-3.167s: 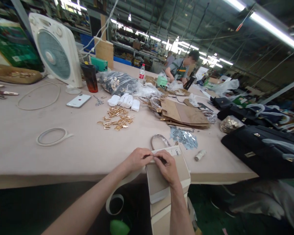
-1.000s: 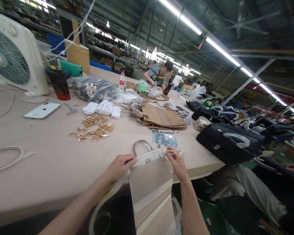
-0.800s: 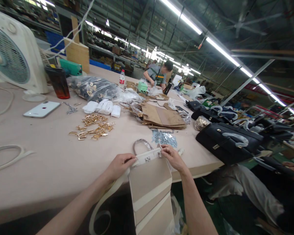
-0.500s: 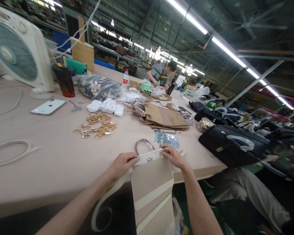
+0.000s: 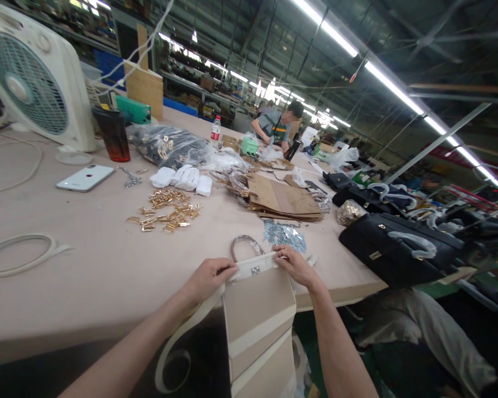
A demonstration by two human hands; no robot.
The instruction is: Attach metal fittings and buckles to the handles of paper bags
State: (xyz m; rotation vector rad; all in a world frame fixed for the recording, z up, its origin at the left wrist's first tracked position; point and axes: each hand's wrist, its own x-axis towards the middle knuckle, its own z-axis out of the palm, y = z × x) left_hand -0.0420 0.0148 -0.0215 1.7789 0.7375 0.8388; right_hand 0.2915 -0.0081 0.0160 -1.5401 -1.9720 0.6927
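- Left hand [image 5: 209, 279] closes around the top edge of a cream-and-beige handbag panel [image 5: 258, 326], fingers curled over it, thumb out of sight
- Right hand [image 5: 294, 266] pinches the same edge just beside a small gold clasp [image 5: 255, 270]
- The panel's top edge lies on the near edge of a cutting table [image 5: 66, 232]; the rest hangs down past it
- A cream strap [image 5: 170, 359] loops below the left wrist; a metal-toned bag handle [image 5: 244, 246] stands just beyond the panel
- Nearby: blue-grey metal pieces [image 5: 284, 236], gold buckles [image 5: 164, 210], a black handbag [image 5: 398, 251]
- Farther along the table, a co-worker [image 5: 274, 126] works with both hands
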